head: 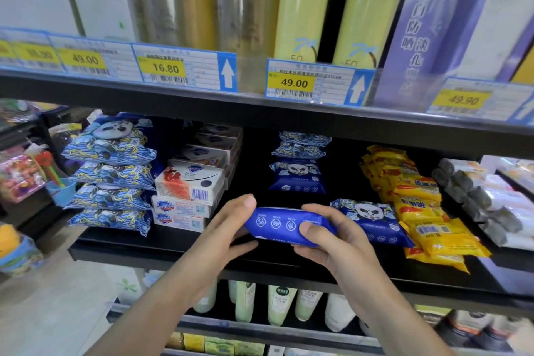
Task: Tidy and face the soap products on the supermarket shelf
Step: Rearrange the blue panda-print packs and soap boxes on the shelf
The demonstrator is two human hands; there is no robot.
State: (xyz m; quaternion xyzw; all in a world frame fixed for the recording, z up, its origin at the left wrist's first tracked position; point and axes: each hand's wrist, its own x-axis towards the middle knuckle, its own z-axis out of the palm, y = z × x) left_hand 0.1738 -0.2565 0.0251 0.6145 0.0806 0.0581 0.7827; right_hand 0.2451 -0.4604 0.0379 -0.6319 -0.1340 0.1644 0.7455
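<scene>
A dark blue soap pack (278, 224) with white icons is held over the middle black shelf (179, 248). My left hand (231, 228) grips its left end, thumb on top. My right hand (326, 237) grips its right end, fingers curled round the front. Just to the right a matching blue panda pack (372, 221) lies on the shelf. Further back stands another blue panda pack (297, 178) with light blue packs stacked on it. White and red soap boxes (190, 185) are piled to the left.
A stack of light blue panda packs (111, 176) fills the shelf's left end. Yellow soap bars (419, 202) and grey-white rolls (485, 205) lie at the right. The upper shelf carries price tags (294, 82) and tall boxes. Bottles (277, 306) stand on the shelf below.
</scene>
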